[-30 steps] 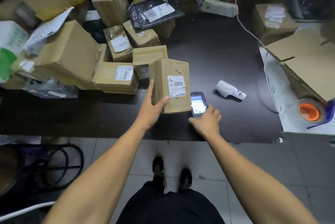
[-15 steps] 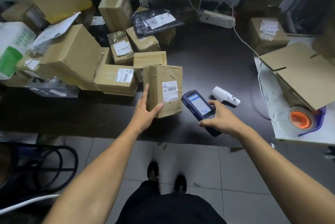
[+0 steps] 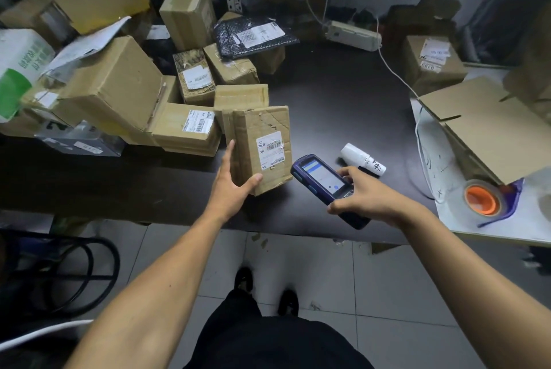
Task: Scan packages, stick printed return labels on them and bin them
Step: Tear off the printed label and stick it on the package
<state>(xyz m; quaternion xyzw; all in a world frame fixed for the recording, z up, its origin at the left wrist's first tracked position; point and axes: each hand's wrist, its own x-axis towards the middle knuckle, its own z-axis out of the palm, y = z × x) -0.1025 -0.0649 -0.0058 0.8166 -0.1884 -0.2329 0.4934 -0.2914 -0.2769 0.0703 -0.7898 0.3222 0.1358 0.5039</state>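
Gripping a dented, white-labelled cardboard package (image 3: 258, 148), left hand (image 3: 231, 189); right hand (image 3: 368, 197) fingers clamp the scanner (image 3: 320, 179).

A dark worktop (image 3: 343, 106) is being crowded at its left edge by piled cardboard boxes (image 3: 119, 88); a white label roll (image 3: 362, 159) is lying near the front edge, a power strip (image 3: 353, 35) at the back.
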